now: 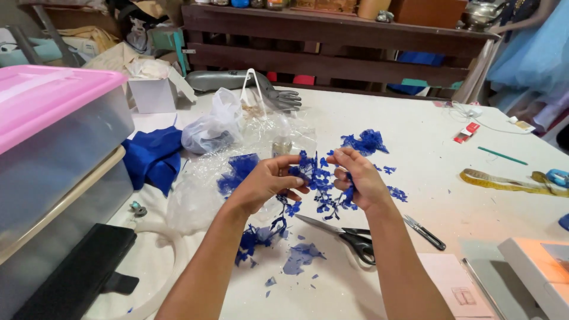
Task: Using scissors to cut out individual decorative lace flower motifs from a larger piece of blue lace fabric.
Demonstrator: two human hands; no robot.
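Both hands are raised over the white table [415,148] and grip one piece of blue lace trim [320,181] between them. My left hand [267,181] pinches its left side with thumb and fingers. My right hand [358,178] closes on its right side, and the trim's cut motifs hang down between the wrists. Blue lace scraps [302,256] lie on the table below the hands, and another blue lace piece [364,142] lies just beyond them. Black-handled scissors [349,236] rest under my right forearm.
A clear storage box with pink lid [53,136] stands at the left over a black flat object [71,272]. Blue fabric [153,157], plastic bags [216,127], a small glitter bottle [281,144], a tape measure [504,181], a black-handled tool [424,231] and a white box [539,261] surround the hands.
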